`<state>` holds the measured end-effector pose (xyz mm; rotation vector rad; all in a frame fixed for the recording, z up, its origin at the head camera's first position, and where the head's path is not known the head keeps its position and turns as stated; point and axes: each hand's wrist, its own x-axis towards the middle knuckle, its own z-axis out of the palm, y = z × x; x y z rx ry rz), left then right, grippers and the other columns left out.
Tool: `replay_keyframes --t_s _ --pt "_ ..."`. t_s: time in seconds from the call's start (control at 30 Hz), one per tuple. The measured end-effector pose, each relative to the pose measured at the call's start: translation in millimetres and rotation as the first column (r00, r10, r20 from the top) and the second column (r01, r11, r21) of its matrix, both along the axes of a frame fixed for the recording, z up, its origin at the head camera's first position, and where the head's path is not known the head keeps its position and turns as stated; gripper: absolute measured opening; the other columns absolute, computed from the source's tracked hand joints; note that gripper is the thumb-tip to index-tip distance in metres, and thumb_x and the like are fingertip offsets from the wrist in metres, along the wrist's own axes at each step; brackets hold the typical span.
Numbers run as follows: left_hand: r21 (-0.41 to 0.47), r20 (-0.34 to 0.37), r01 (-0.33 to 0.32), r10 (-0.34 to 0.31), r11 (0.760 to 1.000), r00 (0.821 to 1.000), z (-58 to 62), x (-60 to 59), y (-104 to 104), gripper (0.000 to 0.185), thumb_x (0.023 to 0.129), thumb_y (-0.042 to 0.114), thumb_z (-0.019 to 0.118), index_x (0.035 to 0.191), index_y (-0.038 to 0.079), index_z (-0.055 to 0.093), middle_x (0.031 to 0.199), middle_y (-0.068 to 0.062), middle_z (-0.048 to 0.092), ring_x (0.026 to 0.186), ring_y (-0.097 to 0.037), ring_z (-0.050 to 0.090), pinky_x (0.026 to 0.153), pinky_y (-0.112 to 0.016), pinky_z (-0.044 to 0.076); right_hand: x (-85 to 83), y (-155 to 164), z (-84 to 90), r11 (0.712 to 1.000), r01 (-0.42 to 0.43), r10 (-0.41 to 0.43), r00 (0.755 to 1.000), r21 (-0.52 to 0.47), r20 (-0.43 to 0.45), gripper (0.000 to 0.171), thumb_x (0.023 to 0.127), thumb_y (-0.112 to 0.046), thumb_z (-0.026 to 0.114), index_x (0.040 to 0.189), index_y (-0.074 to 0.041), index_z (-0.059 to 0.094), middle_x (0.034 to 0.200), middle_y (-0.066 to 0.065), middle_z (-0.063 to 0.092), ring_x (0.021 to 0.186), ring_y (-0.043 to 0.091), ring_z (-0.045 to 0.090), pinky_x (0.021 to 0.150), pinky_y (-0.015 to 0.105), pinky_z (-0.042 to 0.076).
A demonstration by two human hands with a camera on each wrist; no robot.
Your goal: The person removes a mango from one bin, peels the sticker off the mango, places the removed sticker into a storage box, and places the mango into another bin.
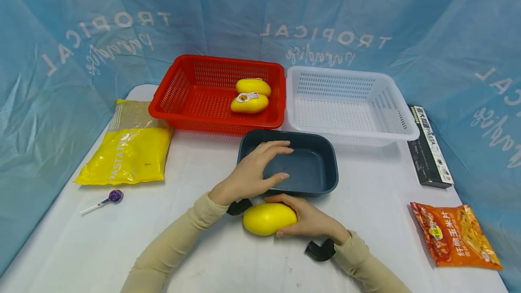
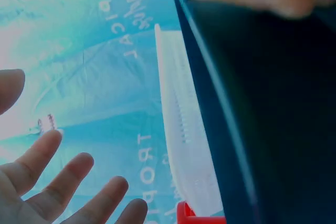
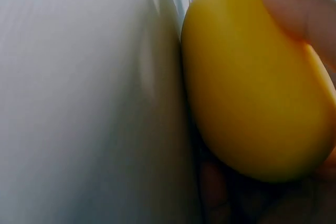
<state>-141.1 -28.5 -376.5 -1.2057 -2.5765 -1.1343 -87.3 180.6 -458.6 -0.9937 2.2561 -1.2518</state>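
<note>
My right hand [image 1: 311, 223] curls around the mango [image 1: 269, 218] on the bench [image 1: 203, 257], lower centre of frame; my left hand [image 1: 254, 173] hovers open over the dark tray [image 1: 325, 180]. I'd lift it gently (smooth skin slips). It looks plump, glossy, evenly yellow.

Red basket [image 1: 179, 89] at back of white desk [image 1: 203, 257], two yellow mangoes [image 1: 251, 95] inside. White basket [image 1: 350, 103] just beside it. Yellow pasta bag [image 1: 128, 148] and purple lollipop [image 1: 110, 199] at left. Black pasta box [image 1: 429, 150], orange snack packet [image 1: 456, 234] at right.
</note>
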Motion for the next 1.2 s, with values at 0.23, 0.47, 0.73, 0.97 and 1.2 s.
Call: replay_keyframes --t_s 0.23,0.47,0.73,0.97,1.2 --pt "0.045 0.025 0.049 -0.051 0.998 0.998 -4.2 13.5 -5.4 0.048 0.091 0.024 0.067 0.134 0.010 0.051 0.146 -0.008 0.047 0.133 -0.025 0.045 0.111 -0.049 0.039 2.5 -0.8 7.3 1.000 -0.011 0.010 0.998 0.011 0.059 0.074 0.081 -0.033 0.078 0.143 -0.021 0.041 0.142 0.000 0.052 0.127 0.016 0.051 0.111 0.035 0.039" --pt "0.077 -0.006 0.087 -0.087 0.993 0.996 -12.5 31.5 -9.2 0.043 0.091 0.020 0.066 0.131 0.007 0.054 0.140 -0.008 0.052 0.128 -0.024 0.051 0.106 -0.041 0.045 1.5 7.8 13.9 0.998 -0.033 0.029 0.998 0.062 0.061 0.078 0.081 -0.037 0.077 0.145 -0.017 0.037 0.143 0.002 0.051 0.128 0.019 0.051 0.112 0.033 0.039" --pt "0.080 0.009 0.124 -0.125 0.989 0.992 -27.1 51.7 -13.7 0.042 0.089 0.019 0.069 0.127 0.007 0.057 0.132 -0.007 0.058 0.122 -0.020 0.056 0.103 -0.033 0.048 -1.3 22.0 27.9 0.985 -0.061 0.046 0.994 0.159 0.102 0.083 0.080 -0.037 0.078 0.148 -0.016 0.035 0.149 0.001 0.045 0.134 0.021 0.046 0.113 0.037 0.037" --pt "0.014 0.142 0.129 -0.130 0.992 0.981 -37.1 61.9 -17.4 0.045 0.090 0.029 0.067 0.130 0.011 0.055 0.134 -0.002 0.056 0.124 -0.018 0.054 0.105 -0.035 0.047 1.0 31.9 43.8 0.973 -0.080 0.059 0.993 0.218 0.102 0.081 0.081 -0.034 0.078 0.147 -0.014 0.037 0.144 0.005 0.050 0.128 0.021 0.051 0.111 0.040 0.040" --pt "-0.032 0.255 0.128 -0.116 0.991 0.960 -45.2 67.9 -19.3 0.050 0.086 0.032 0.072 0.131 0.016 0.055 0.136 0.004 0.054 0.125 -0.015 0.051 0.107 -0.037 0.045 5.2 37.7 60.7 0.968 -0.076 0.049 0.992 0.238 0.118 0.075 0.081 -0.033 0.077 0.144 -0.015 0.042 0.144 0.001 0.049 0.125 0.023 0.053 0.108 0.043 0.042"
